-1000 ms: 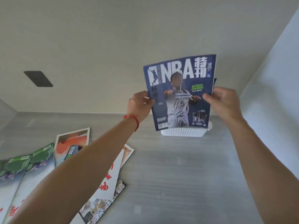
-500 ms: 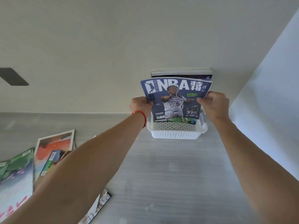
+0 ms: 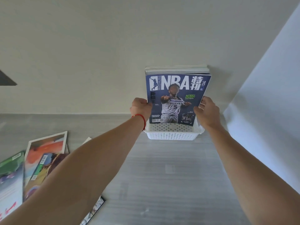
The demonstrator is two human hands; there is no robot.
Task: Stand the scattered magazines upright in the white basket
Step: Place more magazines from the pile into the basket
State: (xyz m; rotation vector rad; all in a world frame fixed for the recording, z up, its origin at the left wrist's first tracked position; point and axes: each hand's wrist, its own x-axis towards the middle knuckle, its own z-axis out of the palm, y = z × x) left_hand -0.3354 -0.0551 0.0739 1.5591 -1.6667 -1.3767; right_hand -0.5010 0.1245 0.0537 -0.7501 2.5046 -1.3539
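A blue NBA magazine [image 3: 176,98] stands upright inside the white perforated basket [image 3: 172,135] at the back of the grey table, against the wall. My left hand [image 3: 140,108] grips its left edge and my right hand [image 3: 206,109] grips its right edge. Behind it other magazines [image 3: 177,69] stand upright in the basket, only their top edges showing. Several scattered magazines [image 3: 45,153] lie flat at the left of the table, partly hidden by my left forearm.
The grey table [image 3: 170,184] runs to a white wall behind the basket. A white side panel [image 3: 267,111] rises close on the right. A dark patch [image 3: 6,78] shows on the wall at far left.
Both hands lowered the NBA magazine from above the basket down into it, in front of the standing magazines. The view shifted, so the basket now appears fully.
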